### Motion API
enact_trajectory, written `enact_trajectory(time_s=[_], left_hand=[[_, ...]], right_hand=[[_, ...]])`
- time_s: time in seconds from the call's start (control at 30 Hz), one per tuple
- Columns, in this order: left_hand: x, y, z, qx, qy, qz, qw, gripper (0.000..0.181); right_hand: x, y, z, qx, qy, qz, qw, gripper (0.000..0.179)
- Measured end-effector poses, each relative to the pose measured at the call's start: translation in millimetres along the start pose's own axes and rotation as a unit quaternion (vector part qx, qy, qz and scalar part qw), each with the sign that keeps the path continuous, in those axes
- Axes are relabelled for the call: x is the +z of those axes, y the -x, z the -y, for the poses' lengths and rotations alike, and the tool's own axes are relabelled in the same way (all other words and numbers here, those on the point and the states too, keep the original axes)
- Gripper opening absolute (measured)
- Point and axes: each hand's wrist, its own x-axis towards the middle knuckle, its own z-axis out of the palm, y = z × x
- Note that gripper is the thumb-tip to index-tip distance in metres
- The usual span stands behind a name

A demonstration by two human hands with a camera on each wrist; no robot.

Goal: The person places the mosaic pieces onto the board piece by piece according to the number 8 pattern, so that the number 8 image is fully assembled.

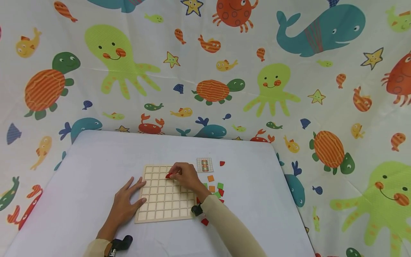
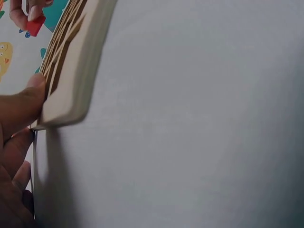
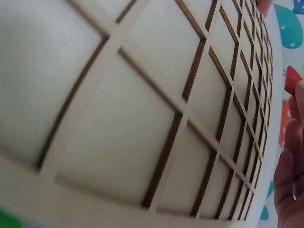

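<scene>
A square wooden grid board [image 1: 164, 206] with shallow compartments lies on the white table. Over its upper part, my right hand [image 1: 187, 176] pinches a small red tile [image 1: 168, 175] with one curved side between thumb and fingers. That tile [image 3: 291, 81] shows above the far end of the grid in the right wrist view. My left hand [image 1: 126, 202] rests at the board's left edge with fingers spread. Close up in the left wrist view, its thumb [image 2: 23, 107] touches the board's rim [image 2: 71, 90]. The compartments in sight hold no tiles.
A small card [image 1: 204, 165] with a coloured grid pattern lies beyond the board's upper right corner. Loose orange [image 1: 210, 178], green [image 1: 220, 185] and red tiles [image 1: 204, 222] lie along the right side, partly hidden by the right forearm. Another red tile [image 1: 222, 163] lies farther back.
</scene>
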Motion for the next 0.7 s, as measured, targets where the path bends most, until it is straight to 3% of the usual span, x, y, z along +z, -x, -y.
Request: enact_trajectory(time_s=[0.33, 0.5, 0.7], left_hand=[[-0.4, 0.5, -2.8, -0.013, -0.005, 0.01, 0.9999, 0.064], [-0.2, 1.1, -3.8, -0.009, -0.007, 0.004, 0.9999, 0.064], [0.7, 0.9, -2.8, -0.004, -0.008, -0.005, 0.9999, 0.064]], right_hand=[[23, -16.1, 7, 0.018, 0.026, -0.027, 0.9991, 0.004], [32, -20.3, 7, 0.033, 0.051, -0.034, 0.9976, 0.002], [34, -20.1, 13, 0.024, 0.073, -0.033, 0.9965, 0.004]])
